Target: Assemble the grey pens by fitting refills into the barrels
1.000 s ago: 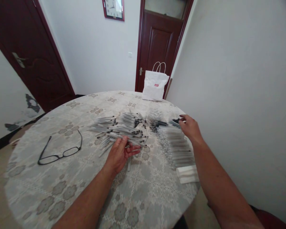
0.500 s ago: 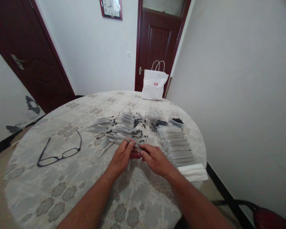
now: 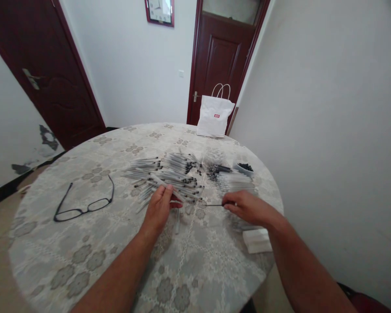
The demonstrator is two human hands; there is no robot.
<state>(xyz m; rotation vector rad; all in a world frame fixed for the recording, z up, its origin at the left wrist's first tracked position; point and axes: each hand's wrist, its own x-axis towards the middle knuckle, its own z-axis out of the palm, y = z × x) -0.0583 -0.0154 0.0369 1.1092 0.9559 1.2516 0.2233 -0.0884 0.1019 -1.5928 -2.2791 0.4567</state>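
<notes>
My left hand (image 3: 161, 206) is closed on several pale pen barrels (image 3: 156, 179) near the middle of the table. Off to the right, my right hand (image 3: 244, 207) pinches a thin dark refill (image 3: 214, 205) that points left. It is over the near part of a stack of clear tubes (image 3: 236, 181). Beyond my left hand lies a loose pile of pale pens with black tips (image 3: 143, 167). Dark-ended thin parts (image 3: 217, 170) lie between the pile and the tubes.
Black eyeglasses (image 3: 81, 211) lie on the left of the patterned tablecloth (image 3: 117, 261). A bowl (image 3: 246, 170) of small black parts is at the right, a white paper bag (image 3: 215, 116) at the back. A folded white cloth (image 3: 256, 241) lies near the right edge.
My right hand has moved right, away from my left hand, and now shows a thin dark refill. My left hand has shifted slightly left. The view has shifted a little.
</notes>
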